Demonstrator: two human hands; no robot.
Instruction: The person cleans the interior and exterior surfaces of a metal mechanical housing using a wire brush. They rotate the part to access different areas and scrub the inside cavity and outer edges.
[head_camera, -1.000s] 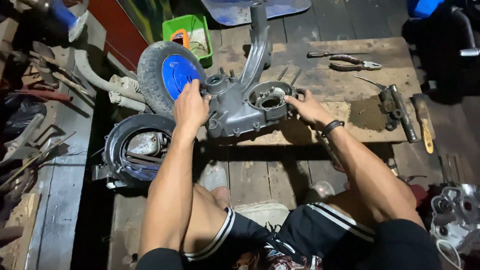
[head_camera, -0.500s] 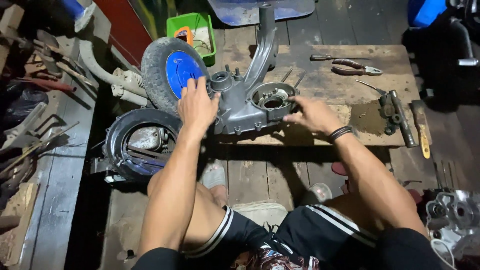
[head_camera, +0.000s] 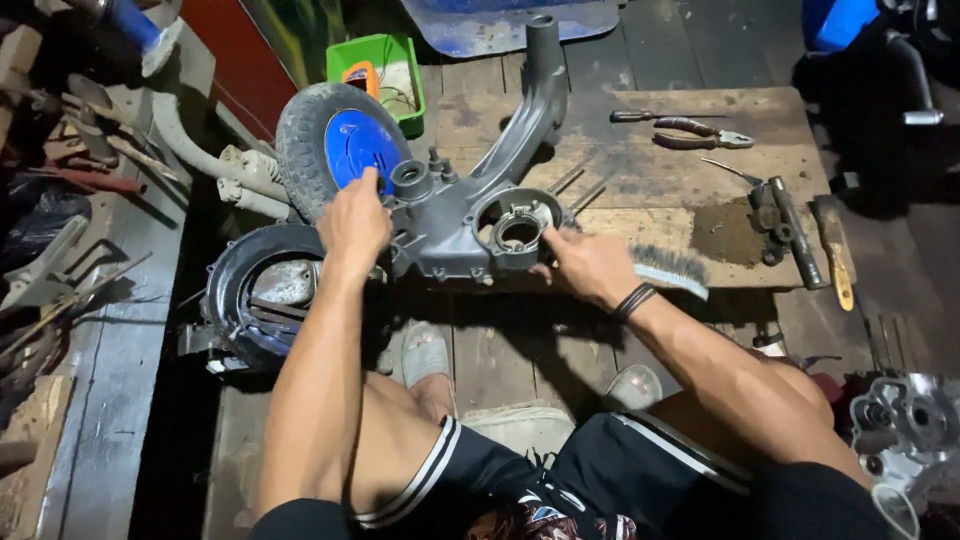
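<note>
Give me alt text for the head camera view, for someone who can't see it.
A seated person's left hand and right hand grip a grey engine casing on a worn wooden board. A wire brush lies beside the right wrist; a blue-hubbed wheel stands left, pliers behind.

Repair workshop: pliers (head_camera: 700, 133) on wooden board (head_camera: 690, 170), small wheel (head_camera: 335, 150), scattered metal parts.

One grey engine casing (head_camera: 455, 225), one wheel (head_camera: 330, 150), one pliers (head_camera: 700, 135), one wire brush (head_camera: 668, 268), two hands.
</note>
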